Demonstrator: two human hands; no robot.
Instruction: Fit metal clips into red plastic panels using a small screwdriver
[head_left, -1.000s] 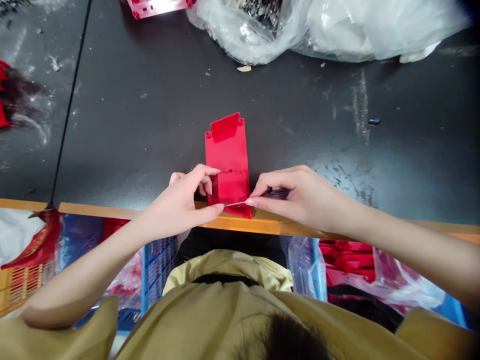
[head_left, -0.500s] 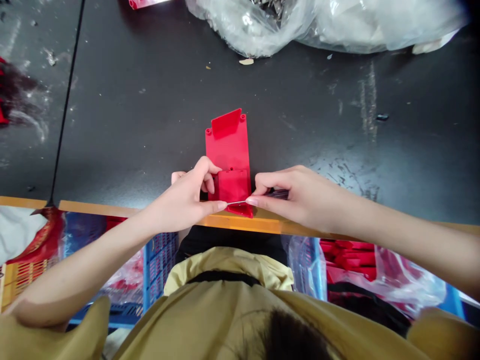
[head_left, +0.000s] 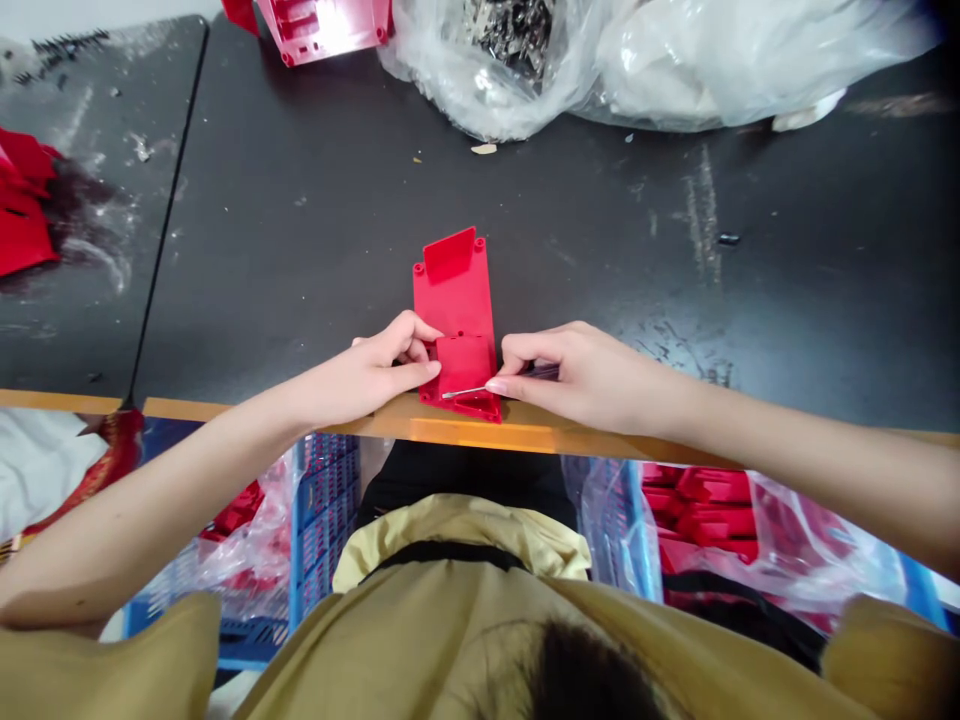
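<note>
A red plastic part with an upright flap at its far end lies at the front edge of the dark table. My left hand grips its left side, thumb and fingers closed on the edge. In my right hand is a thin tool with a metal shaft and dark handle, which looks like a small screwdriver. Its shaft lies across the near end of the red part, with the tip pointing left, close to my left thumb. Most of the handle is hidden inside my right fist.
Clear plastic bags, one with small metal pieces, lie at the back. More red parts sit at the back and far left. Blue crates with red pieces stand below the orange table edge.
My left thumb has moved off the tool's tip and up onto the red part's side. The tool's shaft now shows more of its length. The view has shifted slightly.
</note>
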